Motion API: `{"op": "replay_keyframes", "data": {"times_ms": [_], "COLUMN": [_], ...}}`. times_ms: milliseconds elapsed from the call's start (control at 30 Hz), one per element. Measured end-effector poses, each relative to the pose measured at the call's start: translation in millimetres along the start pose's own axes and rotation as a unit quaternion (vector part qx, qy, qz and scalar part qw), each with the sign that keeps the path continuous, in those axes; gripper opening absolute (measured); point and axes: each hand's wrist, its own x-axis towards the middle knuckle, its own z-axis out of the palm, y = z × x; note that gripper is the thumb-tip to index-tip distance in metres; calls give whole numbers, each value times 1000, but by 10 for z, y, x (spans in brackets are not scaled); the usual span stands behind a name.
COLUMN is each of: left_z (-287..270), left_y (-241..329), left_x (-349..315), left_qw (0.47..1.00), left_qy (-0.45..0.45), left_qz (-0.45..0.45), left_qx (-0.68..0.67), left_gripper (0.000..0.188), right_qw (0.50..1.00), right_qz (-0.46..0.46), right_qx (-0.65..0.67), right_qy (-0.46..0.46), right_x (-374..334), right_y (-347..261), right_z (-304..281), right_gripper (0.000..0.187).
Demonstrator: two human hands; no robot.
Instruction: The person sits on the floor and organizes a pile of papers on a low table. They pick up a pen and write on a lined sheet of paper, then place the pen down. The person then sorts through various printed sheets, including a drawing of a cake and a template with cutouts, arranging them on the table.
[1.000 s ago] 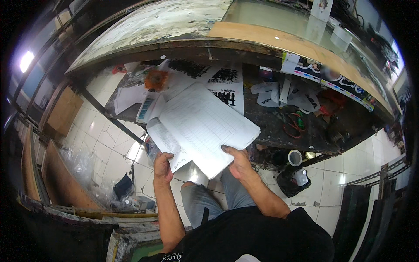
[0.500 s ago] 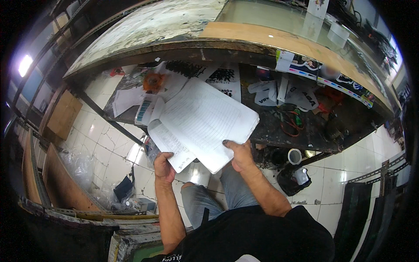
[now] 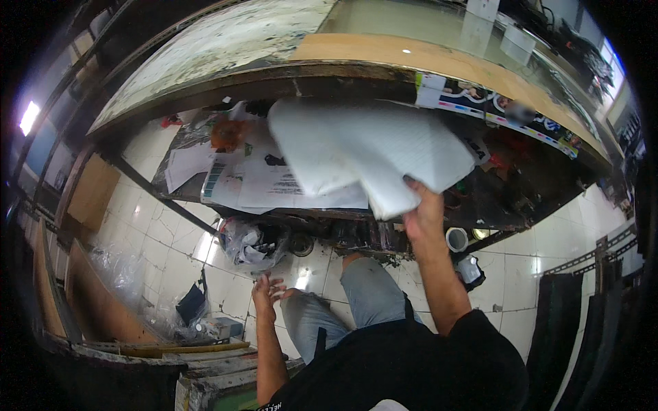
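Note:
My right hand (image 3: 425, 209) grips a stack of white paper sheets (image 3: 384, 147) by its near corner. The stack is fanned and blurred, and it reaches in over the dark lower shelf (image 3: 490, 209) of the workbench. Faint ruled lines show on part of it. Low on the left, my left hand (image 3: 268, 293) hangs free above the floor, its fingers apart and nothing in them. Beyond it, loose printed sheets (image 3: 264, 179) lie on the shelf, next to an orange bundle (image 3: 228, 133) of unclear kind.
The workbench top (image 3: 205, 58) overhangs the shelf. Beneath the shelf stand a clear plastic bag (image 3: 253, 243) of scraps and a white-rimmed pot (image 3: 456, 240). Wooden boards (image 3: 103, 294) and frames (image 3: 219, 370) are at the left. Dark panels (image 3: 558, 335) stand at the right.
My left hand has let go of the papers and dropped back, its fingers opening. My right hand has carried the stack right and farther in over the shelf, uncovering printed sheets.

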Motion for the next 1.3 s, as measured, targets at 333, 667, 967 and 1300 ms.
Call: {"op": "replay_keyframes", "data": {"times_ms": [333, 667, 967, 1300], "left_z": [-176, 17, 14, 78], "left_y": [-1567, -1288, -1351, -1233], "left_x": [-105, -239, -158, -136], "left_qw": [942, 918, 896, 876], "left_qy": [127, 173, 201, 226], "left_qz": [174, 123, 116, 66], "left_qx": [259, 334, 379, 421], "left_gripper": [38, 33, 36, 36], "right_qw": [976, 967, 965, 961], "right_qz": [-217, -239, -237, -225], "right_qx": [-6, -80, -108, -160], "right_qy": [7, 23, 35, 3], "right_x": [1979, 2537, 2651, 2856], "right_y": [-1098, -1641, -1381, -570], "right_z": [-547, -744, -617, -51], "right_gripper": [33, 32, 31, 30]}}
